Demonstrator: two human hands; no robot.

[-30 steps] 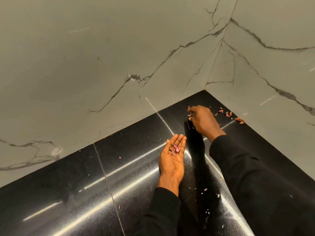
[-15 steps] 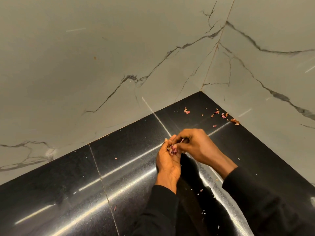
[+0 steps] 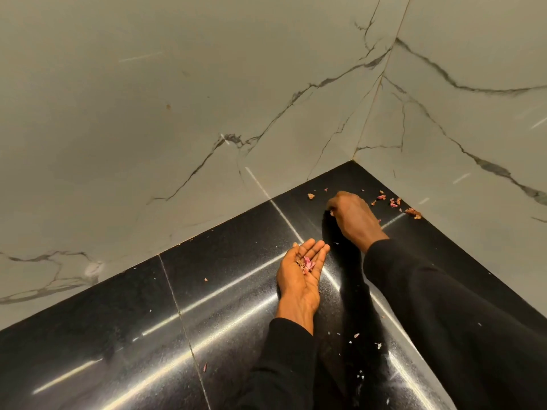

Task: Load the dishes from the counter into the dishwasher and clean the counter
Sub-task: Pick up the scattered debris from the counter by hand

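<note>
My left hand (image 3: 299, 279) lies palm up on the black counter (image 3: 222, 291), its fingers relaxed, and carries a small heap of pink scraps (image 3: 307, 264) in the palm. My right hand (image 3: 352, 217) reaches into the far corner, back towards me, with its fingers curled down onto the counter. The hand hides its fingertips, so I cannot tell whether they pinch anything. Loose pink and brown scraps (image 3: 390, 201) lie just right of that hand, one more scrap (image 3: 310, 196) lies to its left, and a brown piece (image 3: 413, 213) sits against the right wall.
Marble walls close the corner at the back left (image 3: 177, 113) and right (image 3: 473, 143). Small white crumbs (image 3: 359, 375) dot the counter near my right sleeve. A pink fleck (image 3: 205, 366) lies by the tile seam at the front.
My right hand left my left palm, where it had been half a second ago, and went back to the far corner. My left hand has opened flat again with the scraps in it.
</note>
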